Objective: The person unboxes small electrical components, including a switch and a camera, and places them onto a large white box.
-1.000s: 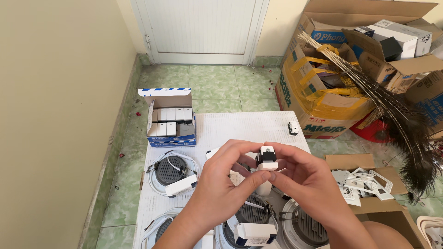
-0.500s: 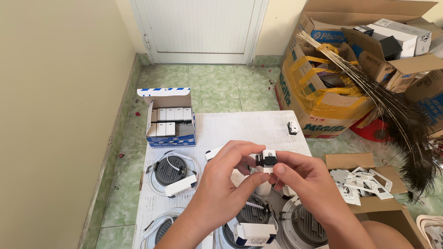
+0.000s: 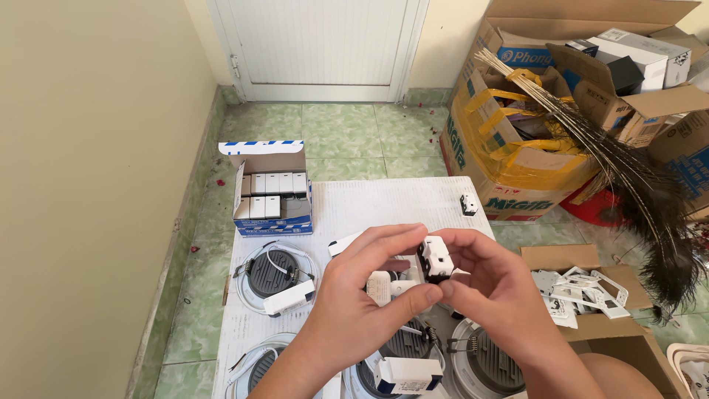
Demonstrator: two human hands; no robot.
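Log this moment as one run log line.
left hand: pinching switch part | right hand: pinching same part | below: round lamps on white table | box of switches at table's far-left corner

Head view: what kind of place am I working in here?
Probably a storeroom or spare room at home used for electrical assembly: green tiled floor, a closed white door, stacked cardboard boxes, and a low white table of round light fittings.

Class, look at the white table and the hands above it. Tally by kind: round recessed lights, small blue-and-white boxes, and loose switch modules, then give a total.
Round recessed lights: 4
Small blue-and-white box: 1
Loose switch modules: 2, one held by left hand and right hand, one near the table's far edge
Total: 7
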